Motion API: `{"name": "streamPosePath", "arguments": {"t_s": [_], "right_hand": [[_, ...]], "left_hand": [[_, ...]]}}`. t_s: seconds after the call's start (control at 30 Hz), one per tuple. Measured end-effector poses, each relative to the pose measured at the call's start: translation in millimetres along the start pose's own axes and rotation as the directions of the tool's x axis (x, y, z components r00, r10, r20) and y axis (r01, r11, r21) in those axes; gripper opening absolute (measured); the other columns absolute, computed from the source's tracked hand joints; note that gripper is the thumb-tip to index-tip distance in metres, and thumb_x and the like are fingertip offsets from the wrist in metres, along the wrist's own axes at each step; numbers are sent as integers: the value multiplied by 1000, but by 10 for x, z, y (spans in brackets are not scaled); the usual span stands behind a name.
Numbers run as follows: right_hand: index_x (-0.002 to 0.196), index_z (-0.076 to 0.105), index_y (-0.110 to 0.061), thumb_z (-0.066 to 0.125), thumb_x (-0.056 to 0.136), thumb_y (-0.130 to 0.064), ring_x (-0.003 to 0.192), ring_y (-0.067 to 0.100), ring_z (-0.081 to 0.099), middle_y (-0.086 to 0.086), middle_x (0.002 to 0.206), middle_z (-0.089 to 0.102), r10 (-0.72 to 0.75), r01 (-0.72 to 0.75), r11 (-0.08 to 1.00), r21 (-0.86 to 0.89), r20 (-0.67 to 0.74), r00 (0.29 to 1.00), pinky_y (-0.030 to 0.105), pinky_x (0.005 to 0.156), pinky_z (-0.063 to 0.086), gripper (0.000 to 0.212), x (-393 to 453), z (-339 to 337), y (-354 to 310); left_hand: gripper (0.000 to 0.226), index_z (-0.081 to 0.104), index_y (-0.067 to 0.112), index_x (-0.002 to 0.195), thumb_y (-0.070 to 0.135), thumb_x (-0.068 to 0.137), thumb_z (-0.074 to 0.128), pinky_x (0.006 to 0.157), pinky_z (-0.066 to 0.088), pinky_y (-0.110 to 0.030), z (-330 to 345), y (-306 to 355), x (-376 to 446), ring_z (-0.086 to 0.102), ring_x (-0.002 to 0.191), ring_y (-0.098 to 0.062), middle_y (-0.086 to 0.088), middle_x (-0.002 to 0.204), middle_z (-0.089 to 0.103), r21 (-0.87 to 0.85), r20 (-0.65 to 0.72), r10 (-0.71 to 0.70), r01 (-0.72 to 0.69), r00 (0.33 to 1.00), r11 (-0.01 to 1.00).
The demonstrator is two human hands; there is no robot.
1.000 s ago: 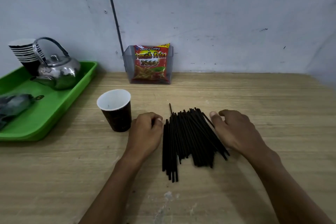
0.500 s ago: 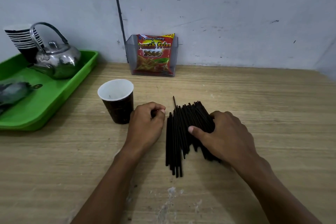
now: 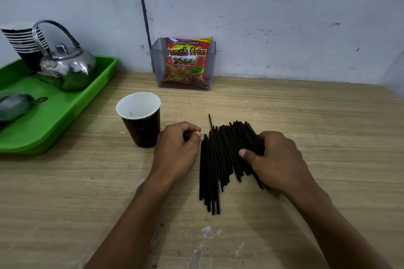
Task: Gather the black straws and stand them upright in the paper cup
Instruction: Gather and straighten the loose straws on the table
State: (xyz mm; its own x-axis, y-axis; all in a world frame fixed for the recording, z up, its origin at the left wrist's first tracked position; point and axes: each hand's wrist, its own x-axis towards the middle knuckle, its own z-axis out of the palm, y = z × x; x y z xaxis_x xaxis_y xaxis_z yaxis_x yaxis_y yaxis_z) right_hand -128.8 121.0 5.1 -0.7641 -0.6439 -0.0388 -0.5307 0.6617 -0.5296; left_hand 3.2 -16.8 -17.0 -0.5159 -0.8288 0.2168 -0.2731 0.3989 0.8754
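Observation:
Several black straws (image 3: 220, 155) lie in a fanned pile on the wooden table (image 3: 317, 137). My right hand (image 3: 277, 159) rests on the pile's right side, thumb and fingers curled around a bunch of the straws. My left hand (image 3: 177, 150) lies on the table against the pile's left edge, fingers curled in, holding nothing that I can see. The paper cup (image 3: 140, 122), dark outside and white inside, stands upright and empty just left of my left hand.
A green tray (image 3: 54, 120) at the left holds a metal kettle (image 3: 65, 65), a stack of paper cups (image 3: 24, 41) and a grey bag (image 3: 15, 107). A clear holder with a red snack packet (image 3: 185, 63) stands against the wall.
My right hand moved left from beside the pile onto it and closed around a bunch of straws, pushing them closer together. My left hand stayed against the pile's left edge.

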Motion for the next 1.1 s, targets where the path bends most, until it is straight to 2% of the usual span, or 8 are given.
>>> {"name": "streamPosePath", "arguments": {"t_s": [0.13, 0.37, 0.5, 0.57, 0.73, 0.9, 1.0, 1.1], "right_hand": [[98, 62, -20, 67, 84, -43, 80, 23, 67, 2, 88, 68, 35, -39, 996, 81, 40, 999, 44, 76, 58, 26, 51, -43, 41], [104, 64, -14, 63, 91, -22, 91, 23, 68, 6, 98, 70, 79, -137, 915, 380, 164, 983, 43, 86, 56, 15, 108, -197, 118], [92, 61, -4, 55, 96, -10, 64, 21, 55, 10, 75, 56, 69, -143, 875, 463, 172, 983, 33, 58, 45, 10, 91, -354, 161], [92, 58, -5, 52, 97, -8, 57, 18, 52, 10, 73, 55, 88, -161, 837, 523, 162, 983, 28, 47, 42, 9, 91, -405, 193], [90, 53, -15, 52, 98, -10, 55, 20, 52, 7, 67, 52, 161, -178, 633, 753, 96, 982, 31, 51, 43, 10, 170, -466, 306], [88, 51, -18, 52, 98, -10, 52, 17, 46, 3, 62, 44, 146, -173, 516, 839, 113, 983, 31, 49, 43, 12, 187, -530, 402], [98, 56, -18, 52, 97, -8, 59, 18, 48, 4, 65, 45, -33, -118, 653, 748, 184, 982, 33, 56, 46, 10, 115, -606, 439], [98, 56, -13, 52, 97, -6, 65, 22, 52, 8, 66, 51, -166, -59, 799, 598, 314, 935, 33, 61, 49, 8, 21, -664, 436]], "left_hand": [[18, 75, 16, 101, 16, 92, 60, 81, 59, -36, 3, -2, 6, 64, 77, -9, 11, 76, 66, 17, 0, 3, -3, 1000, 1000], [18, 75, 16, 102, 15, 93, 59, 82, 59, -35, -6, 22, 2, 64, 77, -8, 12, 76, 66, 44, -1, 15, -15, 1000, 999], [18, 75, 15, 102, 14, 93, 59, 79, 58, -33, -9, 24, -12, 63, 74, -7, 12, 75, 66, 57, -1, 21, -21, 1000, 998], [18, 75, 15, 102, 14, 93, 59, 78, 58, -31, -8, 24, -16, 63, 74, -6, 13, 75, 66, 60, -2, 21, -21, 1000, 998], [17, 75, 15, 101, 14, 92, 60, 77, 57, -30, 4, 32, -6, 63, 74, -6, 13, 75, 66, 57, -9, 24, -23, 1000, 998], [17, 74, 14, 103, 13, 93, 61, 74, 56, -27, -4, 26, -29, 65, 78, -6, 10, 79, 67, 52, -5, 43, -43, 999, 998], [17, 74, 13, 104, 13, 93, 61, 75, 58, -29, -16, 25, -40, 66, 80, -7, 9, 81, 68, 55, -1, 50, -50, 999, 997], [17, 74, 13, 104, 12, 93, 61, 71, 54, -23, -16, 32, -43, 64, 78, -5, 9, 80, 68, 69, -2, 62, -62, 998, 996]]}}
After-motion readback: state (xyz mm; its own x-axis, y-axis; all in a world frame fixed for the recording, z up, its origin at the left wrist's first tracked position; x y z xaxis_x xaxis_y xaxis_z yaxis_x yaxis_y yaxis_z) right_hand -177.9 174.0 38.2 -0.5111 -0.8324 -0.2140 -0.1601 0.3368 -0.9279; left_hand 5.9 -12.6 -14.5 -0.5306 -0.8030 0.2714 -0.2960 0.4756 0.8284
